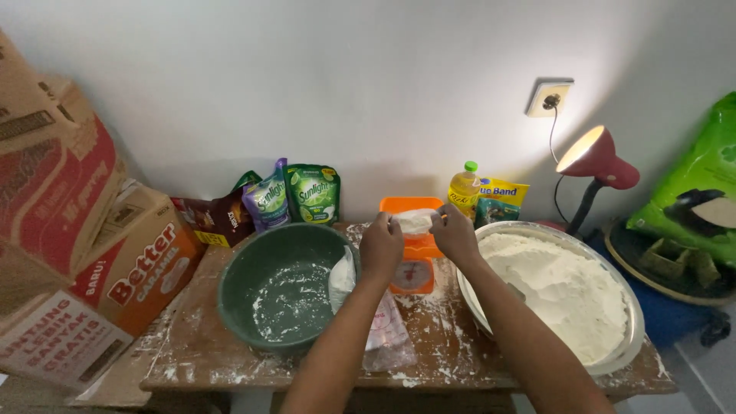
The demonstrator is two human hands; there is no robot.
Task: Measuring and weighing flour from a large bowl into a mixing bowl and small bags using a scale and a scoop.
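Both the left hand (381,244) and right hand (454,234) pinch a small white flour-filled plastic bag (415,221) over the orange kitchen scale (412,264) (fingers closed on it), which looks liable to slip and spill onto the flour-dusted wooden table (429,337).

Both bare forearms enter from near edge, rise toward far side, converge at centre. Left forearm runs from near centre-left, angled slightly right. Right forearm runs from near right, angled left, longer stretch visible. Left hand (381,245) back-up, fingers curled forward and down, grip closed at fingertips. Right hand (454,234) just right of it, back-up, fingers bent inward toward left hand, grip pinched. Hands level, close together, narrow gap between. Wrists straight. No sleeves visible.
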